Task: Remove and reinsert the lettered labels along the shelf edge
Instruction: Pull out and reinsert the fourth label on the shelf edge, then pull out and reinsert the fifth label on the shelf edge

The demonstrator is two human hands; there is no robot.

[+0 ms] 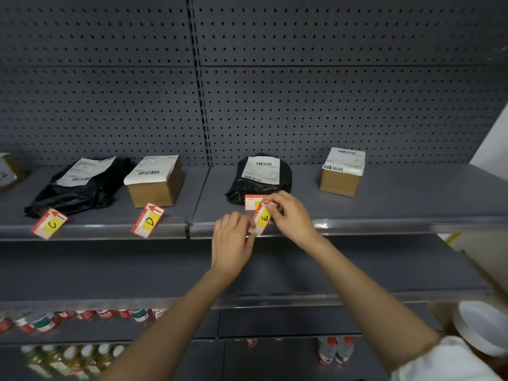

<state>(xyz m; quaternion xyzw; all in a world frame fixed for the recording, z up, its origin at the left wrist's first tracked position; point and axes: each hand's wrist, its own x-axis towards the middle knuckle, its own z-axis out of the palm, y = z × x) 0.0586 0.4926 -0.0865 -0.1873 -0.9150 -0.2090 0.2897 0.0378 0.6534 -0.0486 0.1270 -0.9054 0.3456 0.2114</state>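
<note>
A person stands facing a grey shelf backed by pegboard, both bare arms reaching forward to its front edge. Between the two hands is the E label, a red and yellow card with a black letter E, tilted and held right at the clear strip that runs along the shelf edge. The left hand pinches the card's lower left end with closed fingertips; the right hand grips its upper right end between thumb and fingers. Just behind the card, partly hidden by the right hand, lies another red label flat on the shelf. To the left, the D label and, further left, the C label sit tilted in the same edge strip, each with a red arrow at the top. On the shelf behind them stand four parcels: a black bag behind C, a brown box behind D, a smaller black bag behind E, and a second box far right, all bearing white shipping slips with barcodes. Below, nearer shelves hold rows of bottles at the lower left and two bottles with red caps at the lower right. A white sleeve shows at the right arm's near end.
</note>
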